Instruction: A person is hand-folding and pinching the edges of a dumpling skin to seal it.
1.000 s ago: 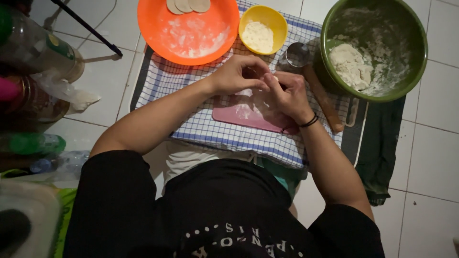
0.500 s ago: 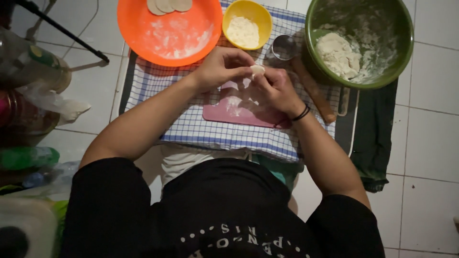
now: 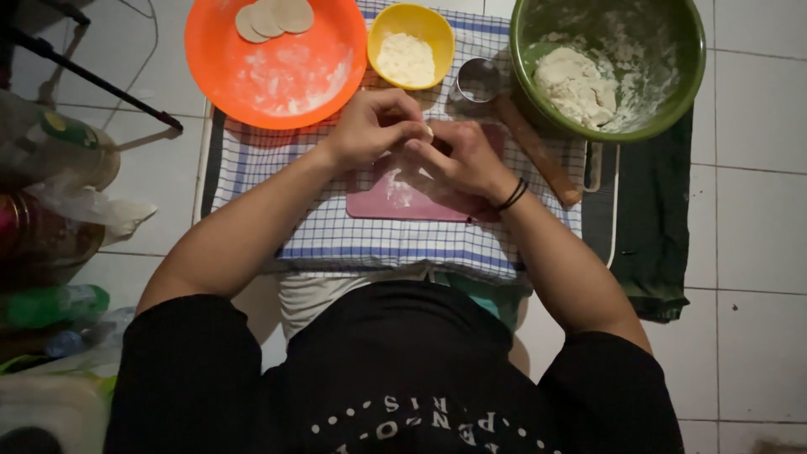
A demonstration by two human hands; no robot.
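Pale dough piece [image 3: 427, 132], orientation unclear, pinched between both hands [image 3: 420, 143] over pink board [image 3: 403, 197].

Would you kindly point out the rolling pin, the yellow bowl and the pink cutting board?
rolling pin [image 3: 538, 151], head view, middle of its wooden shaft.
yellow bowl [image 3: 382, 34], head view, left rim.
pink cutting board [image 3: 395, 197], head view, floured surface below the hands.
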